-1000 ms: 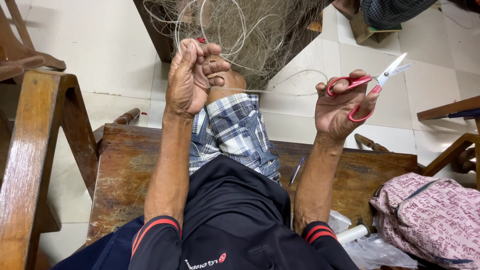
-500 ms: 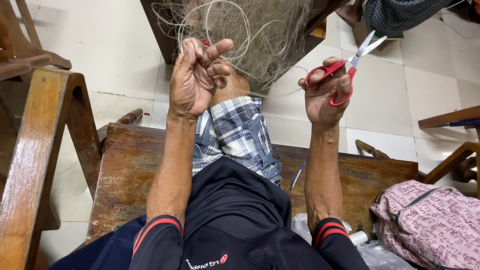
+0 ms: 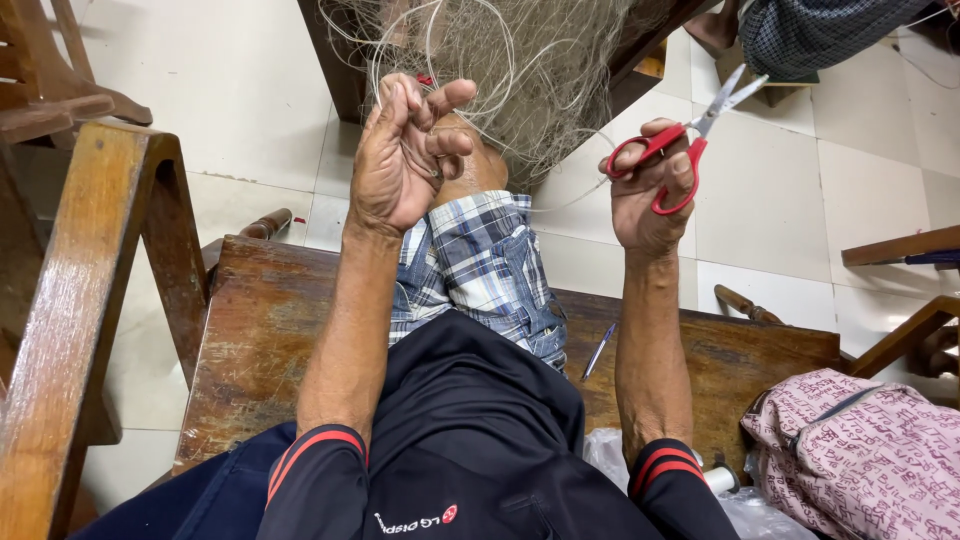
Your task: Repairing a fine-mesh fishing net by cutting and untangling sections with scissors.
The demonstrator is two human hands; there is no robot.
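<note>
1. The fishing net, a tangle of pale thin line, hangs over the person's raised knee, at the top middle of the view.
2. The left hand is at the net's lower left edge, its grip pinched together on strands of the net.
3. The right hand is to the right of the net, its grip clamped on the red-handled scissors, whose blades stand apart, pointing up and away from the net.
4. Below the net, plaid shorts cover the thigh.
5. Further below the net, a blue pen lies on the wooden bench.
6. A pink patterned bag sits far below and right of the net.
</note>
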